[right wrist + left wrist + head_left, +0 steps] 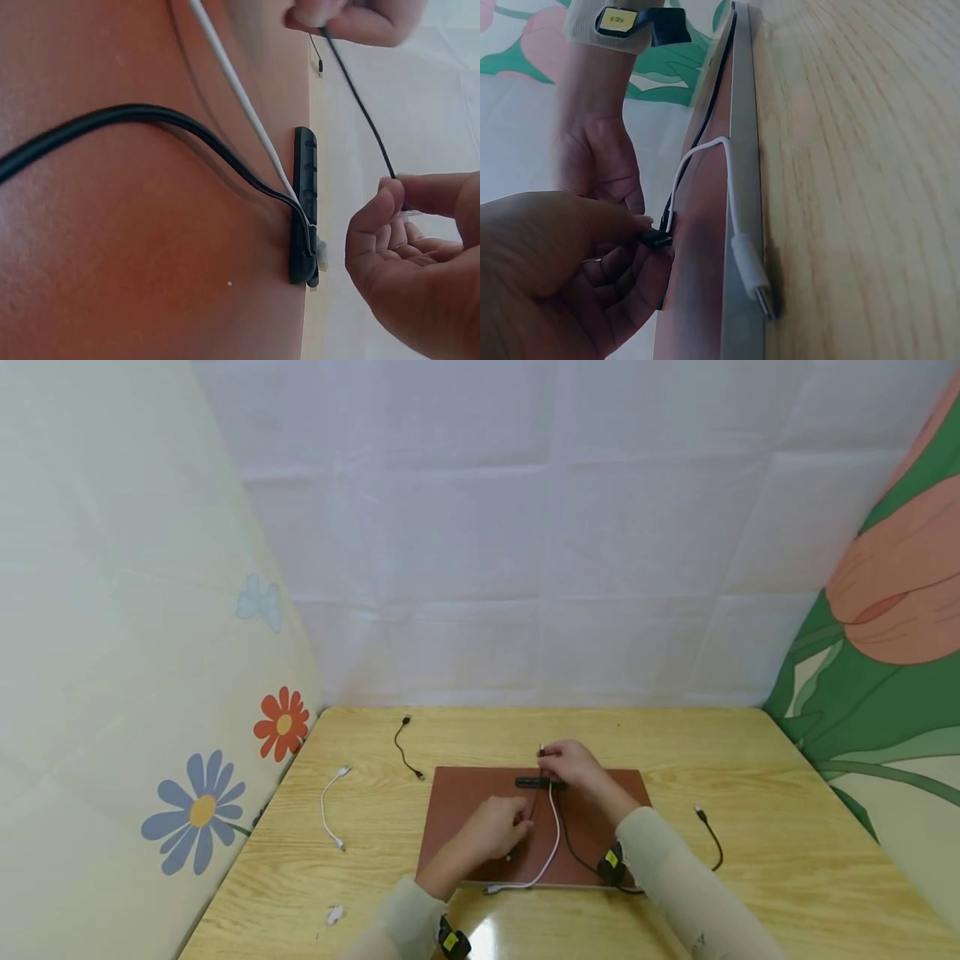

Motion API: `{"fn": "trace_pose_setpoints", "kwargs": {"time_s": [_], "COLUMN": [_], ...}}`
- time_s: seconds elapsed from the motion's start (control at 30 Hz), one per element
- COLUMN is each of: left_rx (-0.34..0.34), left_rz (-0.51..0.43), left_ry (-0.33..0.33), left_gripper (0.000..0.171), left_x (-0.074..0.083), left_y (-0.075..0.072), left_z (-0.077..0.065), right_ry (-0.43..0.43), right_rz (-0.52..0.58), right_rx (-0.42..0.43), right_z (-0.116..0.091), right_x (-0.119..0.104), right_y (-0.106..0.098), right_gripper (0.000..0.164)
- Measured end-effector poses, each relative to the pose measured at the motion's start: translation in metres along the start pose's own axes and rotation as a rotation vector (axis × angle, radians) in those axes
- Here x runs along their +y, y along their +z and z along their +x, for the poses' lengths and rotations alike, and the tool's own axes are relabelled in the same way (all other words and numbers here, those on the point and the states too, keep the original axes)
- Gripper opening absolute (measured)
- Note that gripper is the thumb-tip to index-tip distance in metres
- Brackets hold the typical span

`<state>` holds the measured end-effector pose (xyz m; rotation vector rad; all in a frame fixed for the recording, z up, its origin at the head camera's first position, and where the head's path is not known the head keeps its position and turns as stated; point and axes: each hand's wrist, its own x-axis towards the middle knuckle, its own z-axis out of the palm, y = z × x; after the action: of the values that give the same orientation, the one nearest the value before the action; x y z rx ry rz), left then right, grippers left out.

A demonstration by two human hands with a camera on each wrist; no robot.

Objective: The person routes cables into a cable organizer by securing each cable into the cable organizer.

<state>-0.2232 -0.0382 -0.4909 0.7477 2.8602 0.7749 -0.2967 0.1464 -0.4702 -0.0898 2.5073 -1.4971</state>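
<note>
Left hand, closest to its wrist camera, pinched a black connector between thumb and fingers, at the near end of a thin black cable. Right hand pinched the far end (far plug mostly buried in the fingers, tip showing in the head view). Cable sat between both hands, drawn straight, above the brown board.

Key relation: cable's long axis ran near-to-far, roughly square to the black cable clip, which lay left-to-right along the board's far edge. Right hand was nearer to it. Right wrist view showed cable and clip apart. Far plug pointed away from the person; couldn't tell which way the near connector faced.

White cable and thick black cable met the clip toward its right end. Further out on the table: short black cable and short white cable left, dark cable right.
</note>
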Motion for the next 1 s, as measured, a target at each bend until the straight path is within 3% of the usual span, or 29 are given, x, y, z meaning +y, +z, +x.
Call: {"fn": "trace_pose_setpoints", "kwargs": {"time_s": [0.2, 0.43, 0.73, 1.0], "left_rx": [-0.005, 0.016, -0.023, -0.026], "left_rz": [0.062, 0.182, 0.26, 0.286], "left_ry": [-0.001, 0.053, -0.038, -0.082], "left_gripper": [0.024, 0.027, 0.019, 0.02], "left_x": [0.005, 0.012, 0.022, 0.029], "left_y": [0.002, 0.004, 0.006, 0.007], "left_z": [-0.002, -0.001, -0.002, -0.003], "right_ry": [0.022, -0.016, -0.151, -0.163], "right_rz": [0.022, -0.181, -0.377, -0.434], "right_rx": [0.022, 0.06, 0.06, 0.07], "right_z": [-0.003, -0.006, -0.001, 0.004], "right_x": [-0.003, -0.008, -0.006, -0.001], "right_y": [-0.005, -0.008, -0.005, -0.001], "right_gripper": [0.02, 0.015, 0.012, 0.009]}}
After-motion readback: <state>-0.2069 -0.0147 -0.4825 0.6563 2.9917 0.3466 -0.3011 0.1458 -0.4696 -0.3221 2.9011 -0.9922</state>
